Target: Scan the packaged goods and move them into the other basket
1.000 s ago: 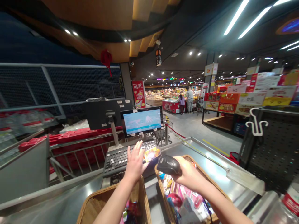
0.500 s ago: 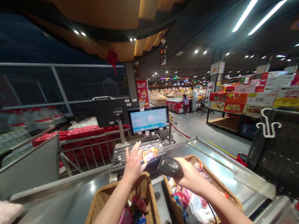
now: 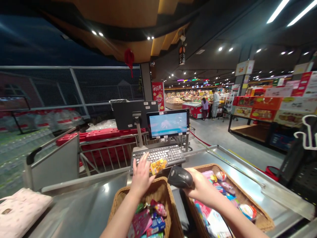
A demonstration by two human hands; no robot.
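Note:
My left hand grips the left edge of a small clear packet with yellow-orange pieces inside, its fingers partly stretched out. The packet is in front of the keyboard. In my right hand is a black barcode scanner, its head pointing left toward the packet. Below my left forearm stands a wicker basket with several colourful packets. Under my right forearm a second wicker basket holds several wrapped sweets and bags, partly hidden by the arm.
A lit monitor stands behind the keyboard, with a second screen turned away. A pink patterned bag lies on the metal counter at left. White hooks hang at right. Two people stand far off by a freezer.
The view has turned left, so the counter and baskets sit farther right and the pink bag shows more. My left hand and the packet have shifted left relative to the keyboard.

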